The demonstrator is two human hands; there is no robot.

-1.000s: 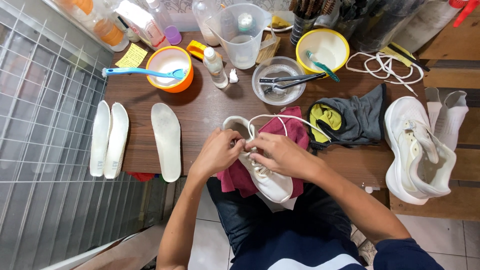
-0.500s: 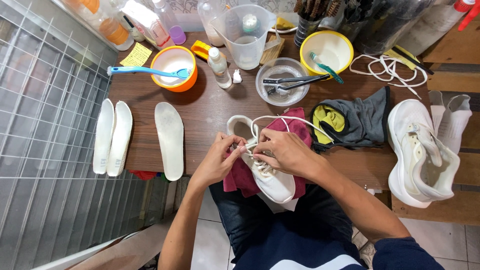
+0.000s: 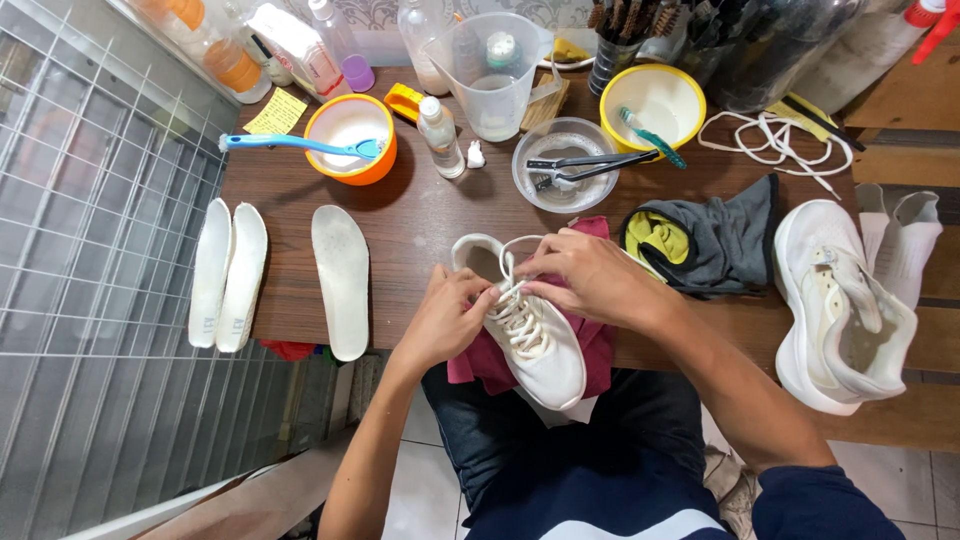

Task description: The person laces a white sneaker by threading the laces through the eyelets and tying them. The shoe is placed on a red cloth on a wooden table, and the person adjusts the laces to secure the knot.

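Pinched between the fingers of the right hand is a white lace, drawn up in a loop over the throat of a white sneaker. That hand is arched from the right across the upper part of the shoe, knuckles raised, wrist bent down toward the table edge. The left hand is curled against the shoe's left side, its fingertips pressed together on the lacing just beside the eyelets; both forearms are angled up from the bottom of the head view.

The sneaker is laid on a dark red cloth at the near edge of the wooden table, toe pointed toward the person and hanging over the lap. To the left, three white insoles are set on the table, two of them side by side. Behind the hands, a clear bowl with black tweezers across it is seen, and an orange bowl bearing a blue brush, a yellow bowl and a measuring jug. A grey and yellow cloth is bunched just right of the right hand, with a second white sneaker well apart at the right edge, and loose white laces beyond it.
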